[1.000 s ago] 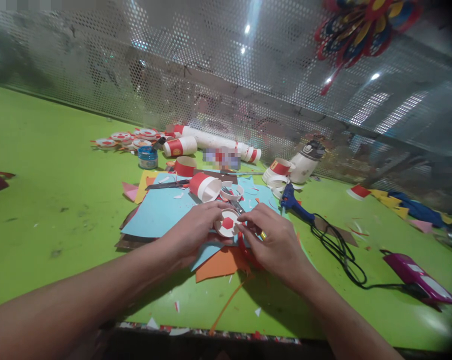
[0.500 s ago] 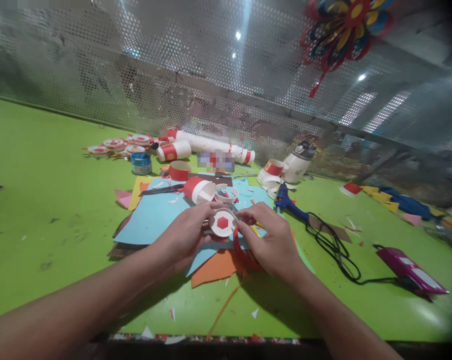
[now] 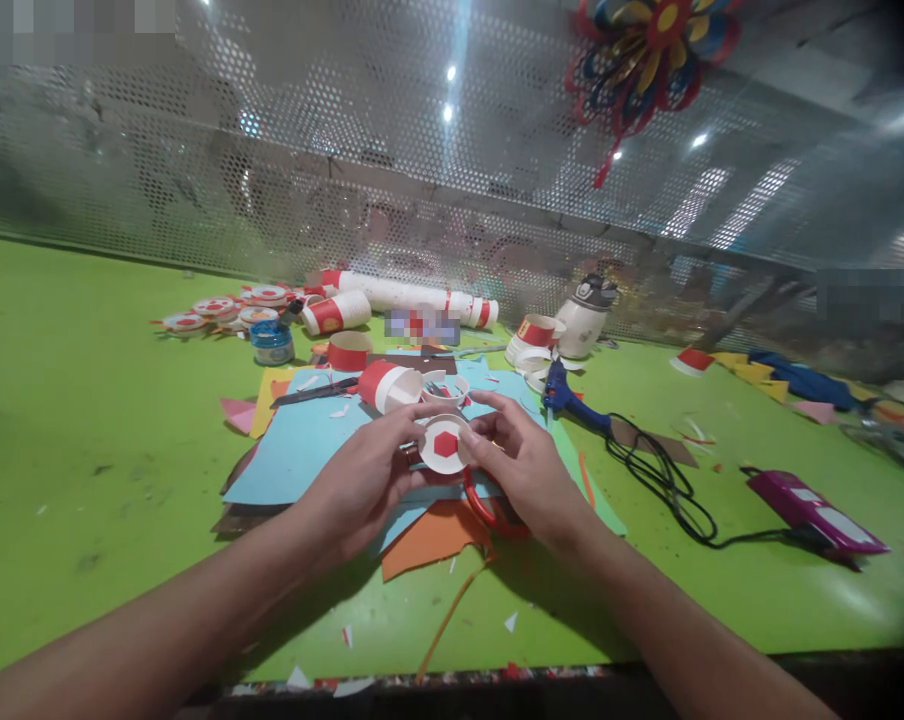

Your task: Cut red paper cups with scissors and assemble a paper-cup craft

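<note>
A small round white paper disc [image 3: 429, 456] with a raised rim and a red hexagon [image 3: 446, 444] at its centre faces me above the blue paper. My left hand [image 3: 373, 460] grips the disc's left side between thumb and fingers. On the opposite edge my right hand [image 3: 531, 465] pinches it, thumb on the face. Red scissor handles [image 3: 489, 515] show beneath the right hand; their blades are hidden. Just beyond the hands lie a cut red-and-white paper cup [image 3: 388, 386] and a low white ring [image 3: 446, 388] with scraps inside.
A blue glue gun [image 3: 572, 395] with a black cord lies to the right, near a magenta device [image 3: 812, 512]. Blue sheets [image 3: 294, 440] and orange paper [image 3: 429, 540] cover the middle. A blue-lidded jar [image 3: 272, 342], decorated discs [image 3: 216, 308] and a white tube [image 3: 407, 292] stand farther back.
My right thumb has moved left onto the disc's face, and the right fingers have shifted up behind its edge. The left hand keeps its grip. The camera view has turned slightly.
</note>
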Motion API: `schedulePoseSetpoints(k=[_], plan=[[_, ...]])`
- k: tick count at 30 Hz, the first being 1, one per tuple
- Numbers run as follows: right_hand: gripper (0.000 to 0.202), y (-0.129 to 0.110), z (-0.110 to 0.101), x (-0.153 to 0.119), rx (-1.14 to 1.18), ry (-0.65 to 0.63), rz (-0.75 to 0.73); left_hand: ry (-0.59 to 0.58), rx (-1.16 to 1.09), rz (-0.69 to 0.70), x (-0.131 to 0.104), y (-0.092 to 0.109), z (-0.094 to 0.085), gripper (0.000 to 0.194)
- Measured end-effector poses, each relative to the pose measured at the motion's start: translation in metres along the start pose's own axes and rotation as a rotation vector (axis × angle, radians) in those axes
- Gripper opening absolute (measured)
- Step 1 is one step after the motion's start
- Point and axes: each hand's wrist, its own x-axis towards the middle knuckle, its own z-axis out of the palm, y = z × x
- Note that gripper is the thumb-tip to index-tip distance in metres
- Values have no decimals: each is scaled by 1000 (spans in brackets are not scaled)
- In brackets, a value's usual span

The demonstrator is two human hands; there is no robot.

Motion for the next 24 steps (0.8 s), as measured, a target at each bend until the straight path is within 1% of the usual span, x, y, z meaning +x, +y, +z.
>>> schedulePoseSetpoints(k=[3,6,13,24], plan=[[49,1,3,-2,59,-32,24,-47,-15,2,-1,-1,-1,26],[49,5,7,-4,69,-6,-3,-66,-16,2,-2,-2,-2,26],[45,7,10,-3,69,41,-23,-7,-20,0,-4,-2,2,26],[44,10,12,-4,55,57,-67,8,-51,-37,-2,-2,2,25]])
